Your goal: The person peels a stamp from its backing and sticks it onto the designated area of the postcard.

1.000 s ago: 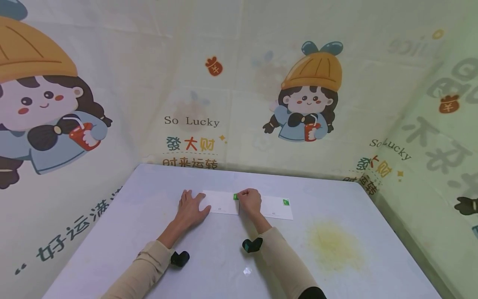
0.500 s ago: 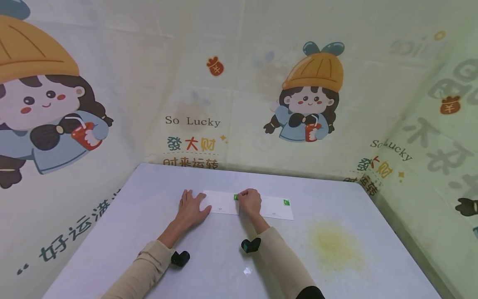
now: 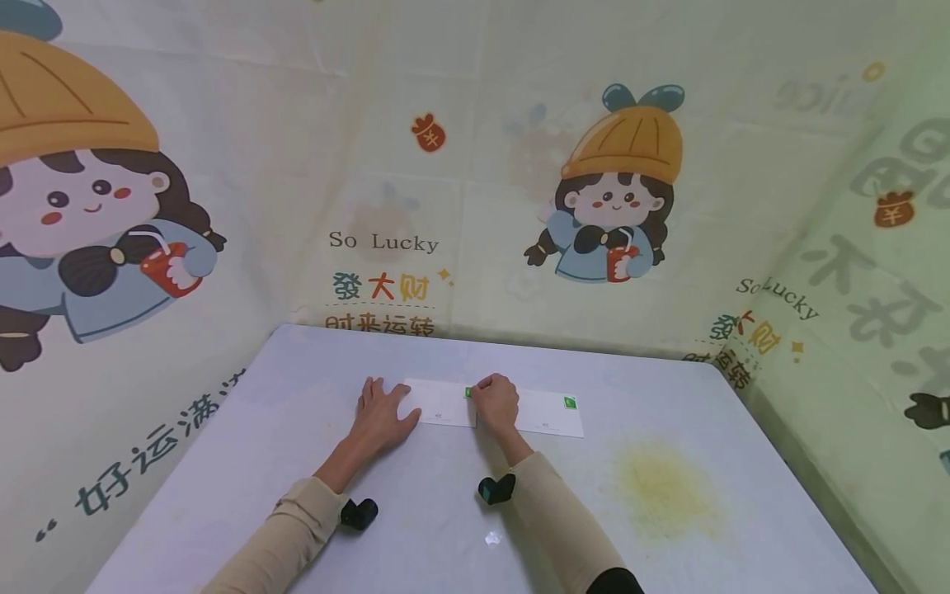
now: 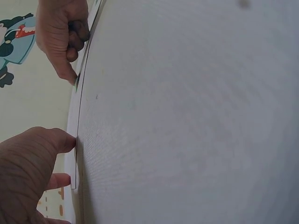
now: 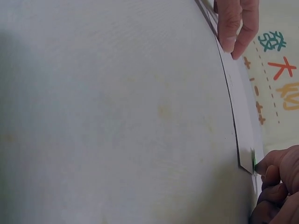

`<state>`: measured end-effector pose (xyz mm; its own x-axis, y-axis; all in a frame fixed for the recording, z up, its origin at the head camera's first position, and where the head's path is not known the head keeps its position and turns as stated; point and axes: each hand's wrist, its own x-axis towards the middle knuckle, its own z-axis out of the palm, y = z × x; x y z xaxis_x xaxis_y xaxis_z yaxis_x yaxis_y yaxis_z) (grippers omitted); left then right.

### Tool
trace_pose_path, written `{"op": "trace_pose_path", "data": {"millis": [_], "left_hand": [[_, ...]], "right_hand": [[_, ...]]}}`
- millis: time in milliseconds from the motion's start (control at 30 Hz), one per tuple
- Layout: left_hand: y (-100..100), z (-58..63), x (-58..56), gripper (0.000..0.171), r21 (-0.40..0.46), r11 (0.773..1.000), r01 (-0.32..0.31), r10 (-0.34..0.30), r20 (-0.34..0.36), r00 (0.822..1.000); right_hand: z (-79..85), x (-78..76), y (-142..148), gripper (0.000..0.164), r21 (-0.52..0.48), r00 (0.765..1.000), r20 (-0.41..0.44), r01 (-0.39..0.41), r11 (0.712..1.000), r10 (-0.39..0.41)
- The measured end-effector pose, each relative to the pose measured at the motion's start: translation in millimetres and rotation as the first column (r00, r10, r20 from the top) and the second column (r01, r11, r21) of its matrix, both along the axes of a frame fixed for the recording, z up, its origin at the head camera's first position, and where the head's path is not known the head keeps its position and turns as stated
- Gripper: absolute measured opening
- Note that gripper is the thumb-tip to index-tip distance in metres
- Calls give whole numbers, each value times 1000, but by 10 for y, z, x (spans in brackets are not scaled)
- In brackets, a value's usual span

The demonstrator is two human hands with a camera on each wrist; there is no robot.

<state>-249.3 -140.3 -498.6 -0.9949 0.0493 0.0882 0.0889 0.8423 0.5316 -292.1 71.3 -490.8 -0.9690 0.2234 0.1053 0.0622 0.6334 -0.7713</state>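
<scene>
A white envelope [image 3: 443, 406] lies flat near the middle of the table, small print near its lower edge. My left hand [image 3: 382, 417] is spread at its left end, thumb and fingertips on the margin. At the envelope's upper right corner is a green stamp [image 3: 468, 393], partly covered by my right hand [image 3: 496, 406]. The right hand's fingers are curled, with fingertips pinched at the stamp; the right wrist view shows the stamp [image 5: 253, 158] slightly raised. A second white envelope [image 3: 551, 415] with its own green stamp [image 3: 570, 403] lies to the right, partly behind the right hand.
The white table [image 3: 416, 528] carries a yellowish stain [image 3: 668, 487] at the right. Printed cloth [image 3: 490, 165] hangs behind and at both sides. A small shiny patch [image 3: 493, 539] shows near the front. Each wrist wears a black camera [image 3: 359, 514].
The right hand has shifted very slightly left at the stamp. The left hand and both envelopes stay where they were.
</scene>
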Motion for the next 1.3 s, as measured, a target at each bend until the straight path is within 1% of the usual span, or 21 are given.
{"op": "trace_pose_path", "data": {"millis": [133,233,333,400,467,533,567,633,700,767,800,900,1000,1100,1167,1233,1300], "left_hand": [[2,3,5,56,9,1000,9,-9,-16,1000],[1,10,17,54,16,1000,15,-15,-26,1000],[-3,16,22,53,14,1000,20,-19,-30,999],[-5,16,20,53,10,1000,22,-21,-32,999],[-6,13,21,53,7,1000,21,-21,-31,999],[-6,9,22,53,7,1000,19,-19,-27,999],[-5,7,20,54,6,1000,18,-17,-23,1000],[-2,7,23,54,7,1000,15,-15,-22,1000],[0,8,25,54,9,1000,14,-13,-25,1000],[0,10,28,54,7,1000,13,-12,-28,1000],[-1,10,31,54,9,1000,13,-13,-33,999],[2,11,30,55,5,1000,12,-12,-29,1000],[2,14,31,56,9,1000,11,-10,-29,1000],[3,16,35,57,13,1000,7,-7,-20,1000],[3,15,35,58,11,1000,6,-6,-13,1000],[4,10,39,58,9,1000,4,-4,-3,1000],[4,9,42,59,8,1000,6,-6,0,1000]], "right_hand": [[1,-11,9,12,-19,1000,-13,4,1000,-5],[5,-21,29,17,-63,1000,-4,13,998,-13],[27,-6,64,23,-183,999,35,3,983,4],[49,15,93,26,-289,997,75,0,957,23],[59,30,122,29,-401,992,116,0,916,51],[61,40,149,31,-479,986,152,8,878,74],[60,43,157,31,-513,982,170,17,858,81],[61,51,173,32,-556,977,188,24,831,98],[68,67,185,33,-569,975,193,21,822,108],[73,86,192,32,-560,976,185,12,828,111],[70,91,195,31,-547,978,177,5,837,110],[71,122,200,29,-483,985,131,-37,875,114],[75,156,198,27,-404,988,67,-103,909,142],[89,191,198,26,-280,982,0,-182,943,189],[102,215,199,26,-171,973,-38,-229,958,226],[116,242,202,26,-54,961,-72,-270,961,266],[125,269,205,27,42,946,-99,-306,951,309]]}}
